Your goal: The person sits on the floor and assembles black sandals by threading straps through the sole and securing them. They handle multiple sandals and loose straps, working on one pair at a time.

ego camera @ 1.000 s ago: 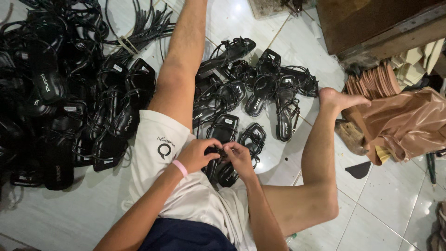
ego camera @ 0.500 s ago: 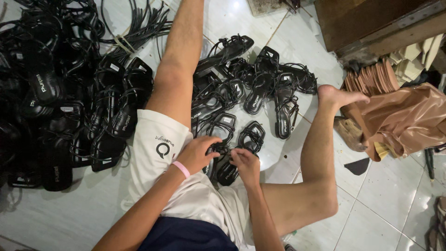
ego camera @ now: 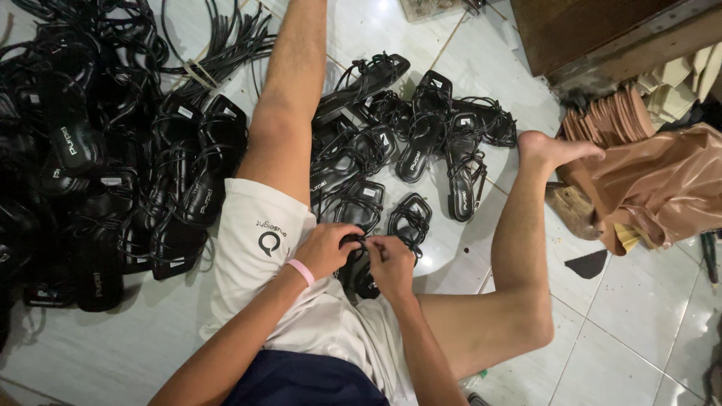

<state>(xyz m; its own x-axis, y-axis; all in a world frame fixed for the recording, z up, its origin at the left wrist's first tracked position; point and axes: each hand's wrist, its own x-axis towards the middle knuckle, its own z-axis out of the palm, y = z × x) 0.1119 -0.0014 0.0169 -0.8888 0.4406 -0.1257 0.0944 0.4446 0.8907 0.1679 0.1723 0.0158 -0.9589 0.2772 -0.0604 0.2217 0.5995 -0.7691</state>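
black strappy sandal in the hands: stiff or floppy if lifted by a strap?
Black sandal, held by left hand and right hand: thin straps probably flex, so it would dangle. The flat sole looks stiffer and likely light. Unlikely to roll.

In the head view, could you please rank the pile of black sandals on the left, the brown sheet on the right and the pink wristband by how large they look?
1. Pile of black sandals, filling the left side.
2. Brown sheet, cut off by the frame edge, so its full extent is unsure.
3. Pink wristband on the left hand, smallest though nearest the camera.
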